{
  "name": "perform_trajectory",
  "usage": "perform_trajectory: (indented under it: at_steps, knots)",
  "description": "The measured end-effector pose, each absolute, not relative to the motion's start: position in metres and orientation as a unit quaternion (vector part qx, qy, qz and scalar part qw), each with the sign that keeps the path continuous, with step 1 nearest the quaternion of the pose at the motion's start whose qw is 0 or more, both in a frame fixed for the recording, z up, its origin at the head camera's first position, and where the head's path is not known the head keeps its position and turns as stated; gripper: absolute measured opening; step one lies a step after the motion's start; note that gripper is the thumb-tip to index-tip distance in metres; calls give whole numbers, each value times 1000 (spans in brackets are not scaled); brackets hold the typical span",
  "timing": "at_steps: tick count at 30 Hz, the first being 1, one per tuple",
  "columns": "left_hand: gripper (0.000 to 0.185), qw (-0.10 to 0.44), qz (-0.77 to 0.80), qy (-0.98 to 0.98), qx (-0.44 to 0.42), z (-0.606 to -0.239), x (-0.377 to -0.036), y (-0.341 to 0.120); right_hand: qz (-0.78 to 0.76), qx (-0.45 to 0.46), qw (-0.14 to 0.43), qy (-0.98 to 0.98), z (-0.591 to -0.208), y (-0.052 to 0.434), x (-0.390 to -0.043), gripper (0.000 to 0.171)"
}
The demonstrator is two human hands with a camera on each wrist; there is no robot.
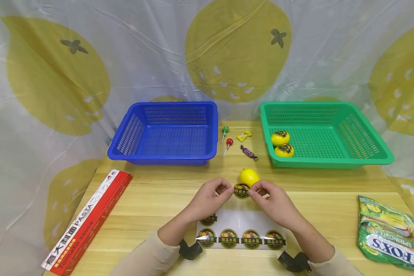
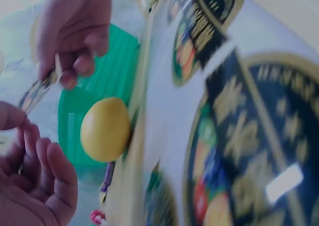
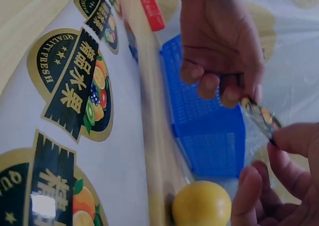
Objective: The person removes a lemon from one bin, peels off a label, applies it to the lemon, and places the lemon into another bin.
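Both hands meet over the middle of the wooden table (image 1: 151, 191), and each pinches one edge of a round fruit sticker (image 1: 242, 191) held up between them: the left hand (image 1: 208, 199) grips its left edge with thumb and fingertips, the right hand (image 1: 274, 203) its right edge, the other fingers of both loosely curled. From the head view the sticker hangs just in front of a bare yellow lemon (image 1: 249, 176) lying on the table, and just above a white sticker sheet (image 1: 239, 230) that lies under the wrists with a row of stickers on it. That view alone shows the wider layout: a blue basket (image 1: 165, 132) at the back left, a green basket (image 1: 326, 134) at the back right with two labelled lemons (image 1: 282, 144) in its near left corner, a few sweets (image 1: 237, 142) between the baskets, a red pasta box (image 1: 86, 222) at the left and a green candy bag (image 1: 388, 234) at the right. The left wrist view, much blurred, shows the sticker edge-on between the fingers, which the head view does not. The right wrist view gives the sheet's print sharply, reading "QUALITY FRESH", with the lemon just past the sheet's edge.
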State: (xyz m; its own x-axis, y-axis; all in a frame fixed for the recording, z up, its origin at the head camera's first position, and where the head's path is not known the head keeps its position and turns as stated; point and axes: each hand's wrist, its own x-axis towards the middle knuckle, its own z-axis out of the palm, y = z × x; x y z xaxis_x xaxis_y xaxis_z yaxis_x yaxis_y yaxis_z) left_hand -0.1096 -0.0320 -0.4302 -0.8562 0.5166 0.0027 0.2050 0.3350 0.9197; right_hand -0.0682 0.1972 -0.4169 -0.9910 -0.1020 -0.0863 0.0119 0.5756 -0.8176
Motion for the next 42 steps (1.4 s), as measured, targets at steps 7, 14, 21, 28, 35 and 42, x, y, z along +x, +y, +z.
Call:
perform_trajectory:
  at_steps: [7, 14, 21, 28, 35, 42]
  knots:
    - [21, 210, 619, 751, 90, -438, -120, 3, -433, 19, 16, 901, -412, 206, -93, 28]
    - [23, 274, 659, 700, -27, -445, -132, 21, -395, 45, 55, 916, -415, 208, -122, 29]
    - [23, 293, 651, 698, -57, -450, -139, 25, -387, 59, 82, 916, -419, 209, -133, 31]
    - [20, 294, 641, 706, -62, -452, -142, 27, -383, 59, 103, 916, -422, 210, -137, 31]
    - [20, 301, 646, 700, -54, -452, -144, 27, -391, 53, 87, 915, -430, 213, -135, 30]
    - [22, 250, 668, 701, 10, -441, -139, 17, -473, 39, 3, 880, -427, 208, -116, 25]
